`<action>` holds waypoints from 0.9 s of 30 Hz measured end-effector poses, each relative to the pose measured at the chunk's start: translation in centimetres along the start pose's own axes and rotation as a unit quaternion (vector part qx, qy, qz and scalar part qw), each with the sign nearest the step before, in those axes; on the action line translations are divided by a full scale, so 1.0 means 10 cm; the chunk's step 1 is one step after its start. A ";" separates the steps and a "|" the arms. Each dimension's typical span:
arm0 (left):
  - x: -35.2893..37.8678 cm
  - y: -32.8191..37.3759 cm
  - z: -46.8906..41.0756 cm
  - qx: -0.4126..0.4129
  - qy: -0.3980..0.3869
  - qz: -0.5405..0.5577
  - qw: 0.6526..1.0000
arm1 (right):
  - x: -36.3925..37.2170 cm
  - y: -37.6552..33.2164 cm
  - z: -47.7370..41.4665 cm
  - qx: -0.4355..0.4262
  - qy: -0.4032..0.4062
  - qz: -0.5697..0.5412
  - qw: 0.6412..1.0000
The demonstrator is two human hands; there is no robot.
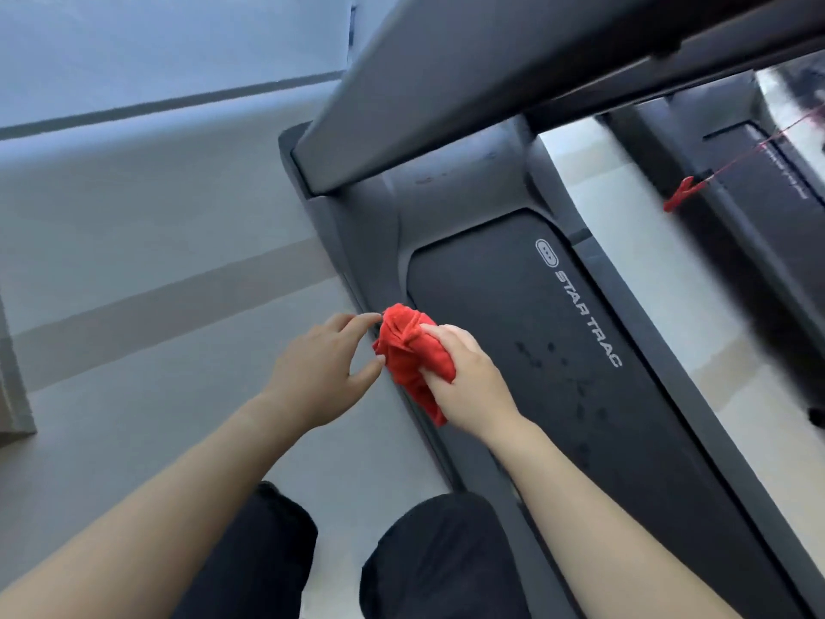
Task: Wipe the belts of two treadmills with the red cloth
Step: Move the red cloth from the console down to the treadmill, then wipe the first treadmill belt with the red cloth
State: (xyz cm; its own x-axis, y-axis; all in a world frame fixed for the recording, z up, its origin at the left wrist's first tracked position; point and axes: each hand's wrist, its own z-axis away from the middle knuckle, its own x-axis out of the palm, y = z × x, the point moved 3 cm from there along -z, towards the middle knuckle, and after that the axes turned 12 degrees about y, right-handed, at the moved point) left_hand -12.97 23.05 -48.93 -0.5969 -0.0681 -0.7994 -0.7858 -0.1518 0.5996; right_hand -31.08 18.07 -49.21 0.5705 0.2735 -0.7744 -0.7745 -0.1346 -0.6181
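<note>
Our knees [348, 560], in dark trousers, sat lowest in view, and both bare forearms reached forward from them. We had the right hand [468, 377] closed around the cloth [408, 350], fingers [439, 332] curled over its top and thumb tucked beneath, so the red wad bulged out ahead of the knuckles and a tail hung back under the palm. We held the left hand [319, 368] just beside it with the fingers loosely spread; the thumb tip sat against the cloth's near edge, and the forefinger reached toward its top, nothing gripped. Whether that forefinger touched the fabric we could not tell.

Under the cloth ran the grey side rail [393, 270] of the nearer treadmill. Just right of the right hand lay the black belt [535, 350], speckled with dark spots and lettered STAR TRAC along its far edge. Ahead of the fingers a grey upright [428, 82] rose from the frame. Left of the left hand spread the pale floor [134, 261]. Well to the right stood the second treadmill [732, 216], blurred, with a red clip [678, 201] on a cord above it.
</note>
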 end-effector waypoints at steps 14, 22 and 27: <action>2.81 -1.06 -1.07 0.051 0.031 -0.090 0.994 | 1.61 2.49 -1.24 -0.046 0.042 0.027 0.998; 3.33 -0.95 -1.49 0.051 -0.055 -0.200 0.977 | 1.64 3.23 -1.51 -0.016 0.072 -0.036 0.997; 3.47 -0.91 -2.02 0.111 -0.053 -0.295 0.947 | 1.56 3.44 -1.92 -0.008 0.124 -0.023 0.992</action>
State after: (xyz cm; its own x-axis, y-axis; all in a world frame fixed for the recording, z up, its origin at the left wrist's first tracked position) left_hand -23.25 2.12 -82.87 -0.0459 0.0648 -0.9968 -0.9956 0.0790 0.0510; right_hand -43.57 -0.59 -85.10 0.6570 0.0384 -0.7529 -0.7420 -0.1436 -0.6549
